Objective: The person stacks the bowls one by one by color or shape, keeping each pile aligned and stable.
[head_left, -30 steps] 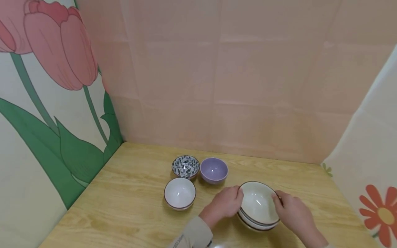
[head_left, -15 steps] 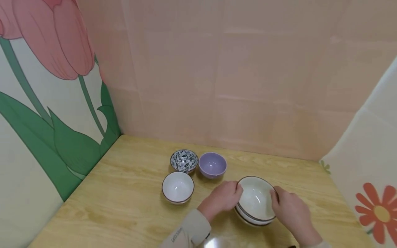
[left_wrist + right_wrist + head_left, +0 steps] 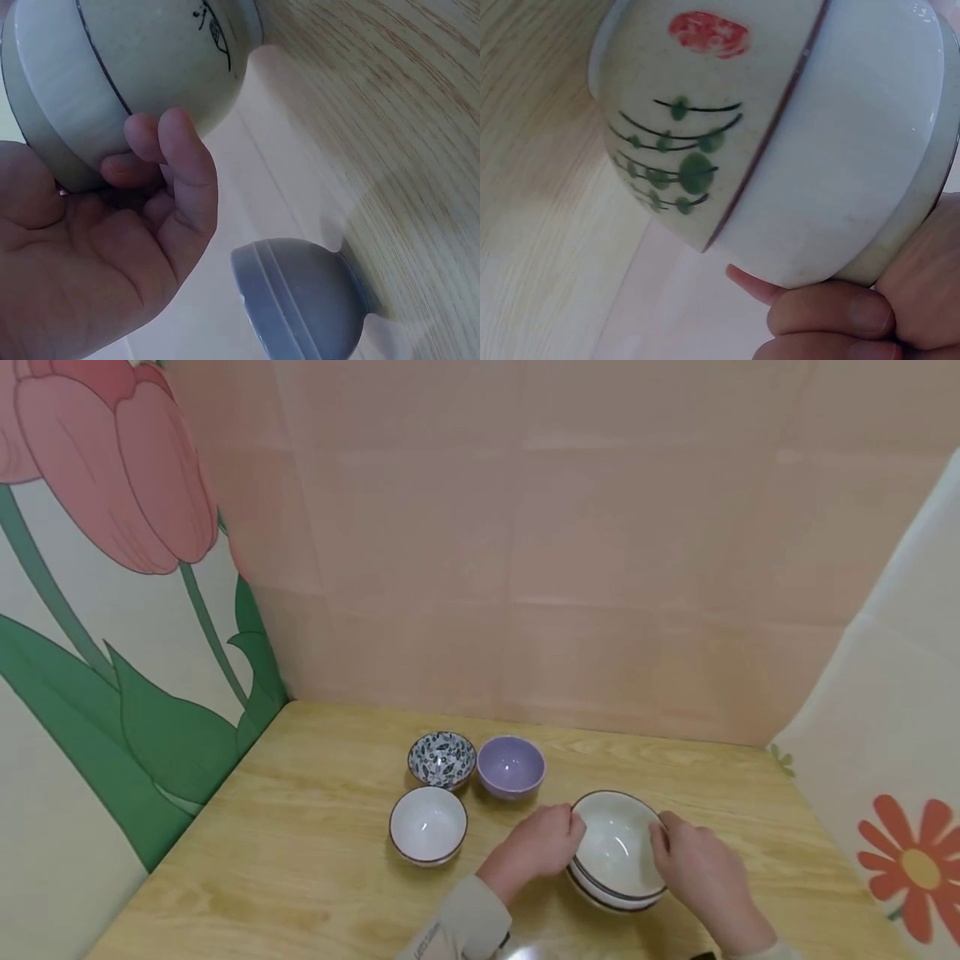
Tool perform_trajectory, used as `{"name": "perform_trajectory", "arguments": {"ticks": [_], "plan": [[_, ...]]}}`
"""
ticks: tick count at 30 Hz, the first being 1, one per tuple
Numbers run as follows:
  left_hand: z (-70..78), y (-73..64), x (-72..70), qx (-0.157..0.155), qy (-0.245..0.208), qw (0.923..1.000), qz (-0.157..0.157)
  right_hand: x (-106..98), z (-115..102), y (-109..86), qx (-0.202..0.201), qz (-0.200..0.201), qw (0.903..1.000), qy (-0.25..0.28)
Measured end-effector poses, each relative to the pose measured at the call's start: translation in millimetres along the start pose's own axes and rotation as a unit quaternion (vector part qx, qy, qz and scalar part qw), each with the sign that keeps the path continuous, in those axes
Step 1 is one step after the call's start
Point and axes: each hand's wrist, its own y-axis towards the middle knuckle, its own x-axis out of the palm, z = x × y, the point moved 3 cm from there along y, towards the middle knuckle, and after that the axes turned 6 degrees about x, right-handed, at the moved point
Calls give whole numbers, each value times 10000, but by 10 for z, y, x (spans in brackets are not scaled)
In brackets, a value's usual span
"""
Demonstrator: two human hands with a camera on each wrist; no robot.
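Observation:
A cream bowl (image 3: 618, 843) with a dark rim sits nested in a lower bowl (image 3: 606, 900) on the right part of the table. My left hand (image 3: 542, 843) grips the left side of the cream bowl's rim, thumb over the edge and fingers curled beneath it in the left wrist view. On the opposite side, my right hand (image 3: 703, 867) holds the rim the same way. Seen from the right wrist, the lower bowl (image 3: 682, 127) carries a painted red patch and green dots on dark lines. A glossy white band (image 3: 840, 150) rises above its brown rim.
To the left of the stack stand a purple bowl (image 3: 512, 768), a black-and-white patterned bowl (image 3: 442, 761) and a white bowl (image 3: 428, 827) with a dark rim, close together. The wood-grain table (image 3: 300, 827) meets a plain pink backdrop (image 3: 420, 568) behind.
The head view has shifted slightly. Both hands keep their grip on the cream bowl, and the bowls stand as before.

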Motion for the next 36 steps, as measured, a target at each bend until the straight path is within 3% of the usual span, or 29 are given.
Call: {"name": "perform_trajectory", "arguments": {"ticks": [13,20,36], "plan": [[8,-45,-7,173,147,9997,38,10,-39,-20,9,-83,9999,-90],[9,-25,7,186,181,9996,76,-14,-38,-17,-56,-15,9997,-255],[21,-4,11,120,327,9993,-98,-27,-81,-9,-74,-280,9986,-446]]}}
